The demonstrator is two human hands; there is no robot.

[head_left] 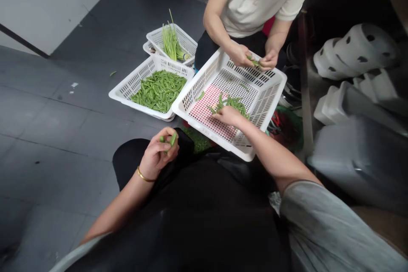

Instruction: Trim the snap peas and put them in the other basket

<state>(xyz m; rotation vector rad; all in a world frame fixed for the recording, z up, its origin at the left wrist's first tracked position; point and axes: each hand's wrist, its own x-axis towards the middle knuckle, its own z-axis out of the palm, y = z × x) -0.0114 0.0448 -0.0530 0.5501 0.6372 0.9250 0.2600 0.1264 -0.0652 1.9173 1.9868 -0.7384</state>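
Note:
My left hand (161,151) is closed around a few green pea pods (172,139) above my left knee, a gold bangle at its wrist. My right hand (228,115) reaches into a large white plastic basket (216,131), its fingers pinched together at a pea pod (211,110). Beside and beyond those fingers lies a small heap of pea pods (235,103), partly covered by the hand. One loose pod (200,95) rests near the basket's left wall. Left of it, a second white basket (126,89) holds a big pile of pea pods (159,90).
Opposite me a person in a cream shirt (239,8) handles pods over the basket's far rim. Behind the left basket, another white basket (153,36) carries long green stems (172,42). Grey bins (353,148) and white perforated containers (357,53) stand at right.

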